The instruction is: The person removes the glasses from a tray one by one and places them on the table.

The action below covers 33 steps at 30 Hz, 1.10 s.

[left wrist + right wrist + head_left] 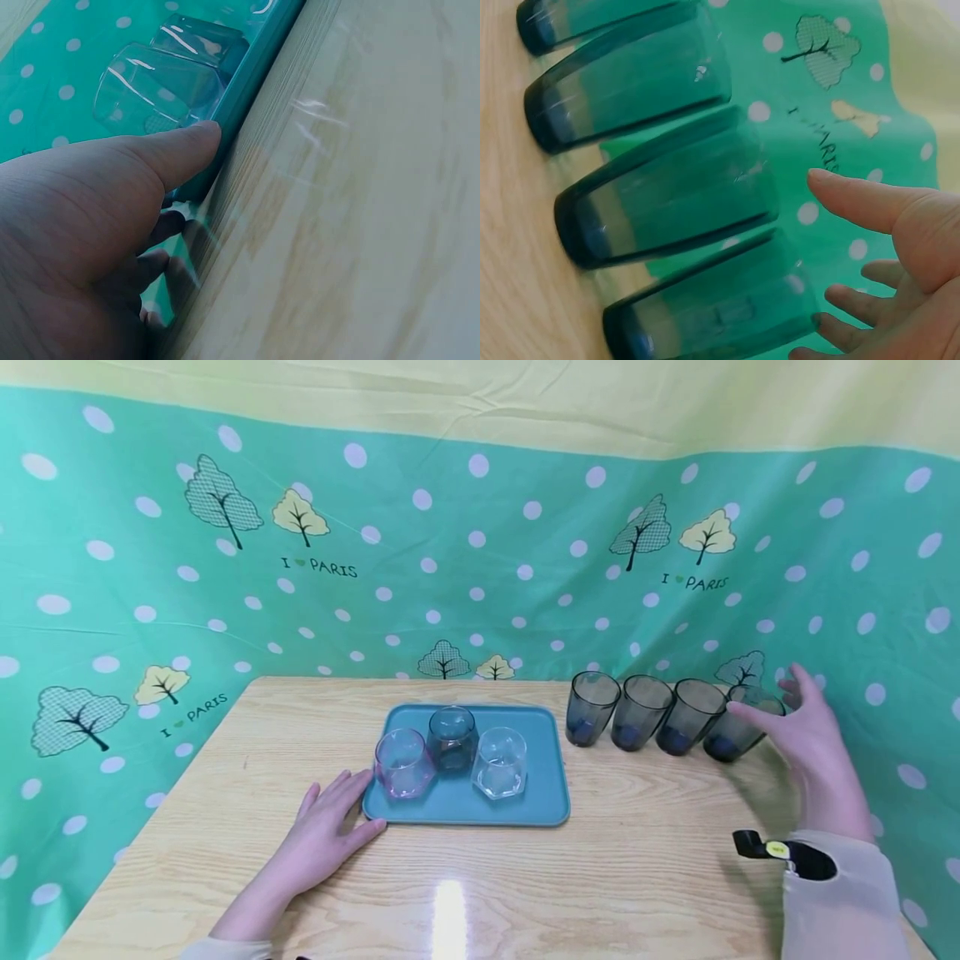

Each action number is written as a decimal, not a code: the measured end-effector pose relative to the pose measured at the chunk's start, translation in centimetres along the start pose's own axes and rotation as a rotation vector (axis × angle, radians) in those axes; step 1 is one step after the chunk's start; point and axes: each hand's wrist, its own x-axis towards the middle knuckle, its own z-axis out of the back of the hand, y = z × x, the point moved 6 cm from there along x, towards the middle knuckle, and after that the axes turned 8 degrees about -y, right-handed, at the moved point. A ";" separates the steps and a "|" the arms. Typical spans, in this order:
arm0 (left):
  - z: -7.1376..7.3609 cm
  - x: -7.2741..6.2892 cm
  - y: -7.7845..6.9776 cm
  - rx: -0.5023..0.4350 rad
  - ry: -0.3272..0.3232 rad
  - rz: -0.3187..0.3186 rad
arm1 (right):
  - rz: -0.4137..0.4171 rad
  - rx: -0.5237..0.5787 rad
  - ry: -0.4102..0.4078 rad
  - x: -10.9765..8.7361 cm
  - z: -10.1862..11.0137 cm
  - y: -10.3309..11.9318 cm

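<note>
"Four tall smoky glasses (643, 718) stand in a row at the back right of the table (600, 877), is that right?"

"Yes, upright and close side by side, running from beside the tray (450, 812) out to the right. Their bases look bluish."

"What is the right hand (813, 727) doing?"

"It is at the far end of the row, thumb and fingers spread apart around the upper part of the rightmost glass (726, 742). The grip is loose and unclosed. In the right wrist view the thumb stands clear of the glass, while the fingertips come right up to its rim. I can't tell whether they touch it."

"And the left hand (322, 835)?"

"Relaxed, with its fingers fairly straight, lying at the near left corner of the tray. The thumb rests against the rim, and the other fingers reach along the left side. It isn't clenched."

"What does the tray carry?"

"Three short glasses: a pinkish one (405, 770) on the left, a dark grey-blue one (453, 743) set farther back in the middle, and a clear one (500, 768) on the right."

"Anything around them?"

"A green dotted cloth (517, 572) printed with trees hangs behind the table. A black strap (813, 861) sits on the right wrist, over a pale sleeve (840, 910)."
</note>
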 end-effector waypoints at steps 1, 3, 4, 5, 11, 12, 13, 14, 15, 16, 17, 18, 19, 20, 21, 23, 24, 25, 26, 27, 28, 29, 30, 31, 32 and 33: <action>0.0 0.0 0.0 -0.001 0.001 0.001 | 0.003 0.003 -0.006 -0.2 0.1 0.3; 0.1 0.0 0.0 -0.002 0.003 0.003 | 0.006 0.019 -0.020 -0.5 0.2 1.0; 0.1 0.0 0.0 -0.001 0.004 0.005 | 0.007 0.027 -0.029 -0.7 0.2 1.3; 0.1 0.0 0.0 0.000 0.004 0.006 | 0.010 0.032 -0.040 -0.8 0.2 1.6; 0.1 -0.1 -0.1 0.001 0.007 0.006 | 0.012 0.060 -0.112 -1.8 0.4 3.2; 0.1 -0.1 -0.1 0.001 0.007 0.005 | 0.014 0.064 -0.120 -2.0 0.3 3.4; 0.2 -0.1 -0.2 0.000 0.007 0.005 | 0.020 0.071 -0.125 -2.1 0.2 3.8; 0.2 -0.1 -0.2 0.000 0.005 0.005 | 0.026 0.079 -0.127 -2.2 0.1 4.1; 0.2 -0.1 -0.2 0.001 0.004 0.005 | 0.032 0.085 -0.129 -2.3 0.0 4.4; 0.2 -0.1 -0.2 0.001 0.003 0.004 | 0.038 0.092 -0.130 -2.4 -0.1 4.8; 0.2 -0.1 -0.2 0.002 0.002 0.004 | 0.044 0.099 -0.129 -2.5 -0.2 5.1; 0.2 -0.1 -0.2 0.004 0.001 0.004 | 0.047 0.107 -0.128 -2.6 -0.4 5.4; 0.2 -0.1 -0.2 0.004 0.001 0.004 | 0.050 0.117 -0.127 -2.7 -0.5 5.7; 0.2 -0.1 -0.1 0.005 0.001 0.003 | 0.055 0.126 -0.128 -2.9 -0.7 6.0; 0.2 -0.1 -0.1 0.005 0.002 0.002 | 0.064 0.133 -0.128 -3.0 -0.8 6.3; 0.1 -0.1 -0.1 0.005 0.003 0.001 | 0.085 0.155 -0.131 -3.3 -1.2 6.9; 0.1 -0.1 -0.1 0.004 0.004 0.002 | 0.098 0.167 -0.131 -3.5 -1.5 7.2; 0.1 -0.1 -0.1 0.003 0.004 0.002 | 0.114 0.178 -0.131 -3.7 -1.7 7.5; 0.1 -0.1 -0.1 0.002 0.005 0.002 | 0.131 0.187 -0.130 -3.9 -2.1 7.9; 0.1 -0.1 -0.1 0.000 0.005 0.003 | 0.144 0.195 -0.127 -4.1 -2.4 8.3; 0.2 -0.1 -0.1 0.000 0.006 0.004 | 0.154 0.204 -0.124 -4.3 -2.8 8.6; 0.2 -0.1 -0.1 0.000 0.006 0.005 | 0.165 0.208 -0.120 -4.6 -3.2 8.9; 0.2 -0.1 -0.1 -0.002 0.006 0.006 | 0.179 0.214 -0.113 -4.8 -3.7 9.2; 0.2 -0.1 -0.1 -0.003 0.007 0.006 | 0.191 0.215 -0.106 -5.1 -4.1 9.5; 0.2 -0.1 -0.1 -0.005 0.007 0.007 | 0.203 0.216 -0.100 -5.3 -4.5 9.8; 0.1 -0.1 -0.1 -0.005 0.008 0.007 | 0.215 0.217 -0.089 -5.6 -5.0 10.0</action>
